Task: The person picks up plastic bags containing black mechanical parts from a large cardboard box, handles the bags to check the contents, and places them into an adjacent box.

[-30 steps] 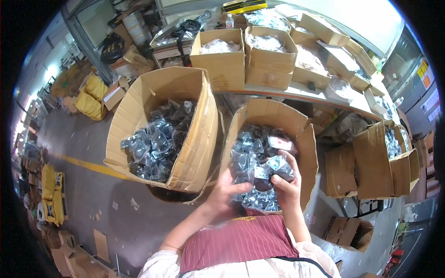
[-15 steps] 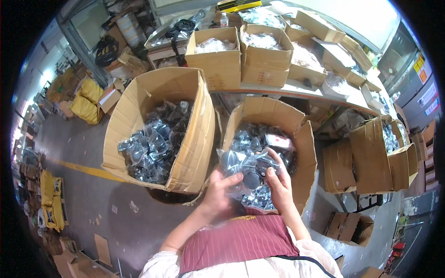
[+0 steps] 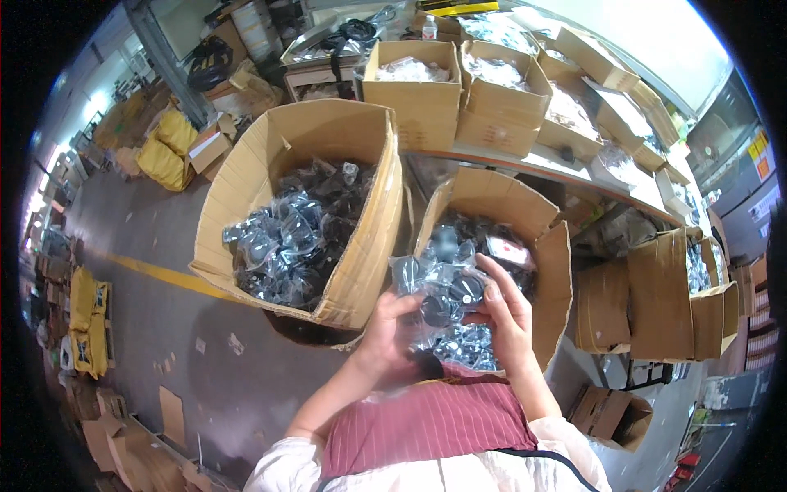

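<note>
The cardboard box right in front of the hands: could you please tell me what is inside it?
The cardboard box holds clear plastic bags of dark round parts. The left hand and right hand hold one bag above it, covering the middle; the bottom is hidden.

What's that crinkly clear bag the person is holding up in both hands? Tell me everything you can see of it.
The clear plastic bag is a thin, glossy, wrinkled packet with dark round parts inside, looking like black discs or caps. The left hand grips its lower left side and the right hand its right edge, fingers curled over the film. It is held above the open right cardboard box, which is filled with similar bagged dark parts. Whether it is sealed cannot be told.
</note>
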{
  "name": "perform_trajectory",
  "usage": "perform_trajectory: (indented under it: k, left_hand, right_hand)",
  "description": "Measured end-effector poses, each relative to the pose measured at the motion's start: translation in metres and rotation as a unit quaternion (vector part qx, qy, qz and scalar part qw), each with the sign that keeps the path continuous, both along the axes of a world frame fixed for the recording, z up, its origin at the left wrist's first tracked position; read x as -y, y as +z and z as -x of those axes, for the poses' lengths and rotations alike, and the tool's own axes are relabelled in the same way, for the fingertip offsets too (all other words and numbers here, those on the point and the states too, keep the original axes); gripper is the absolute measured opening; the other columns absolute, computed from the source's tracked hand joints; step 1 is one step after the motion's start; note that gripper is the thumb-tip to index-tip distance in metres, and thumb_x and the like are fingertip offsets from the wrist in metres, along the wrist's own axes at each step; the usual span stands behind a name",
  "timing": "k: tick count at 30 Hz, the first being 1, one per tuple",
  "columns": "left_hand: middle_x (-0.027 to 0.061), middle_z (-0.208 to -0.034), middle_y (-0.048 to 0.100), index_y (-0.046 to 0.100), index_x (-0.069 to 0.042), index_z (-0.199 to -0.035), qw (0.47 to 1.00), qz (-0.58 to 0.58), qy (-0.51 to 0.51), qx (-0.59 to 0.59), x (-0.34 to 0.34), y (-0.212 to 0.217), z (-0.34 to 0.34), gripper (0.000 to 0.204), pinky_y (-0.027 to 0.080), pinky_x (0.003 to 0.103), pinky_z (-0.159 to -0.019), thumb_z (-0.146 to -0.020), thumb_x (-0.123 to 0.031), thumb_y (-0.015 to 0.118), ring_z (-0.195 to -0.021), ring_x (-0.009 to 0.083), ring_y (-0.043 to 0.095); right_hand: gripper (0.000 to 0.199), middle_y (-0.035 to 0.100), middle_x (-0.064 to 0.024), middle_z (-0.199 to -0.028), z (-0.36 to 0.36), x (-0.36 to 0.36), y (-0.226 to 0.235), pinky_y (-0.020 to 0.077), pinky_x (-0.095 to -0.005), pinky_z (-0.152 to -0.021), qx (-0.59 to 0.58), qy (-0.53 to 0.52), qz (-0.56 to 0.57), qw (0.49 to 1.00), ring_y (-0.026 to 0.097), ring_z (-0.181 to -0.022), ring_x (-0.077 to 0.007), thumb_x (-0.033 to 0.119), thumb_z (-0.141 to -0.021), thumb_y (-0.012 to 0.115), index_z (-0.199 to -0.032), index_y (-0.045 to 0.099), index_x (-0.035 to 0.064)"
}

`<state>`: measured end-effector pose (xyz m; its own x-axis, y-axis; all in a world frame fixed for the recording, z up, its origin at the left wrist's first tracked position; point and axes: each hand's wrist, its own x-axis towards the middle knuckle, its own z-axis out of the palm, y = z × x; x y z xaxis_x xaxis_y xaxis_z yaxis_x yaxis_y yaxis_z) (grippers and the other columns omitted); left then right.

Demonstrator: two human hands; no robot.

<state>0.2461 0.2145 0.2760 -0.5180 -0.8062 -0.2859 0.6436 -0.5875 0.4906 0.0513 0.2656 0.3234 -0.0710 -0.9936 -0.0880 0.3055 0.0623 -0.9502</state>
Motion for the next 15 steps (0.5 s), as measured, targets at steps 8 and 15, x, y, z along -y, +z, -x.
perform_trajectory:
  k: [8, 15]
  left_hand:
    - [0.0198, -0.125, 0.060, 0.053, 0.002, -0.126, 0.977, 0.173, 0.037, 0.117, -0.011, 0.012, -0.023, 0.032, 0.054, 0.045, -0.098, -0.095, -0.008, 0.053, -0.114, 0.0297, 0.062]
    - [0.0203, -0.134, 0.056, 0.036, 0.002, -0.147, 0.993, 0.109, -0.036, -0.041, -0.012, 0.036, -0.039, 0.078, 0.049, 0.047, -0.106, -0.073, 0.002, 0.060, -0.126, 0.0320, 0.057]
  right_hand:
    - [0.099, 0.018, -0.0177, -0.163, -0.045, 0.075, 0.061, 0.0213, -0.0527, -0.122, 0.277, 0.238, 0.165, 0.916, 0.023, -0.150, -0.0337, 0.015, -0.082, 0.076, -0.160, 0.014, 0.0073]
    - [0.080, 0.025, -0.0146, -0.162, -0.040, 0.106, 0.036, 0.0106, -0.0425, -0.124, -0.029, 0.271, 0.208, 0.939, 0.018, -0.152, -0.0262, 0.004, -0.076, 0.073, -0.150, 0.042, 0.0051]
